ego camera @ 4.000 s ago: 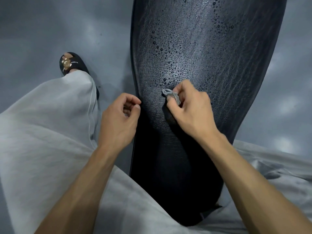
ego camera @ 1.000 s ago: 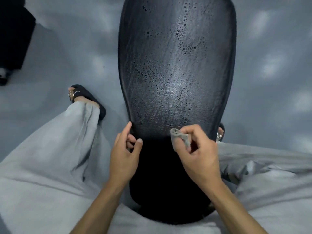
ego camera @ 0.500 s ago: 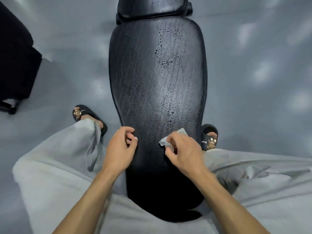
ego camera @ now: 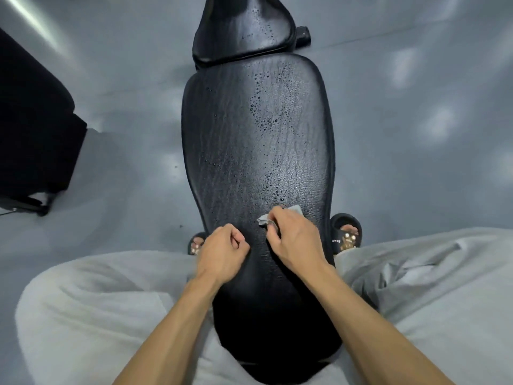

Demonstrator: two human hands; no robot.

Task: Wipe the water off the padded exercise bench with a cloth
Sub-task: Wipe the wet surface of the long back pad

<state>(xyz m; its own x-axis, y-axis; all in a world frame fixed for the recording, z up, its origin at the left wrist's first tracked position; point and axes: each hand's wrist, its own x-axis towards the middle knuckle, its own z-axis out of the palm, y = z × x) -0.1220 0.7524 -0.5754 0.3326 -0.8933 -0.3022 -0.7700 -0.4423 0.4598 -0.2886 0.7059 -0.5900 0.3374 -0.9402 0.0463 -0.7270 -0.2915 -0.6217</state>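
Bench (ego camera: 249, 151) beaded wet — right hand (ego camera: 297, 240) presses cloth (ego camera: 294, 211) down

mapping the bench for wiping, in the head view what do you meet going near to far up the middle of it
right hand → cloth → small drops → big patch of drops → gap → far pad

The right hand (ego camera: 298, 240) pinches a small crumpled grey cloth (ego camera: 280, 215) against the black padded leather-look surface (ego camera: 249, 151), beaded with water droplets (ego camera: 266, 107); the left hand (ego camera: 222, 250) rests curled beside it.
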